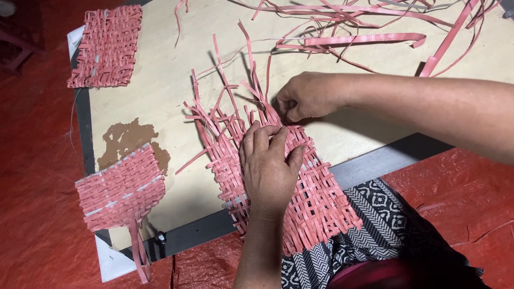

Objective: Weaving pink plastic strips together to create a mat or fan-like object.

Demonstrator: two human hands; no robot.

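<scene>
Woven pink mat (pixel 316 208), half finished, lies across the near edge of the wooden board (pixel 160 91) and overhangs onto the person's patterned lap cloth (pixel 385 214). Left hand (pixel 270 166) lies flat on the woven part, fingers together and pressing down, prob. to keep the weave from shifting w/ the loose ends being worked. Right hand (pixel 305 99) sits at the mat's upper edge, fingertips pinched shut on a pink strip (pixel 257 80) among the unwoven ends, which stick up and fan out toward the board's far side. Two other woven pieces rest apart from the work: one at the far left corner (pixel 107 45), one at the near left corner (pixel 120 187) w/ strip tails hanging off the board. Spare loose strips (pixel 364 38) pile along the far edge, within reach of the right hand. No containers visible; red tarp (pixel 32 187) lies under everything.
</scene>
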